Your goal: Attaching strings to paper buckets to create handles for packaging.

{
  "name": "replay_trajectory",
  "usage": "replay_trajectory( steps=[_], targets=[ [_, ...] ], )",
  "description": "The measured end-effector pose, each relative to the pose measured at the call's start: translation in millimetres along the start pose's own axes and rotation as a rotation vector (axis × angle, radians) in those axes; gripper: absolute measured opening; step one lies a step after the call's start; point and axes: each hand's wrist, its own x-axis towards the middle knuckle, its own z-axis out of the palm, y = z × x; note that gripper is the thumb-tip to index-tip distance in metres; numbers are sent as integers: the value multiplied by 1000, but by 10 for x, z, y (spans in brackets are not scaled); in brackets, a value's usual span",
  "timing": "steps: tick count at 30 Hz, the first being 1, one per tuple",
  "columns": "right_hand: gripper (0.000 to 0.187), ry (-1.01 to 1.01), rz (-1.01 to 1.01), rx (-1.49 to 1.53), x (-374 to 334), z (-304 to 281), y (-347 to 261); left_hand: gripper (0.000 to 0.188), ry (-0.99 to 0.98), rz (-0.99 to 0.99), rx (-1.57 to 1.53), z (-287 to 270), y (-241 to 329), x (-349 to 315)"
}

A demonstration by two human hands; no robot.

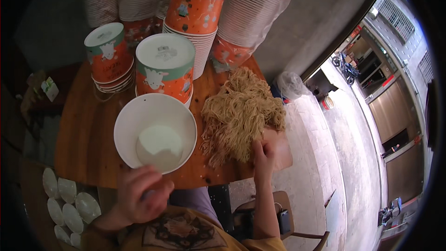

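Observation:
A white paper bucket (126, 125) stands mouth up on the wooden table, with a small hole near its far rim and bare inside. My left hand (145, 193) is just in front of its near rim, fingers curled and blurred; whether it holds anything is not clear. To the right lies a big tangled heap of thin beige cords (244, 107). At the heap's near right edge my right hand (268, 151) is closed, thumb against finger, on cord strands. Behind the white bucket, orange and green printed buckets (166, 67) are stacked upside down.
Tall nested stacks of buckets in plastic wrap (253, 7) line the wall behind the table (86, 144). Several pale round pieces (72, 216) sit low at the left. A wooden chair (288, 204) is near my right arm, and an open doorway leads to a paved lane (344, 125).

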Motion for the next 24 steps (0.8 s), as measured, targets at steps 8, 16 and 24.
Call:
replay_trajectory(
  steps=[8,16,24],
  targets=[
    [14,-621,457,542,-1201,265,-931,58,-281,-600,-878,339,300,-243],
    [15,-739,345,530,-1468,410,-1108,45,-543,-963,-1100,270,323,-708],
    [10,-660,131,303,-1425,460,-865,15,-383,-1058,-993,-66,293,-548]
  ],
)
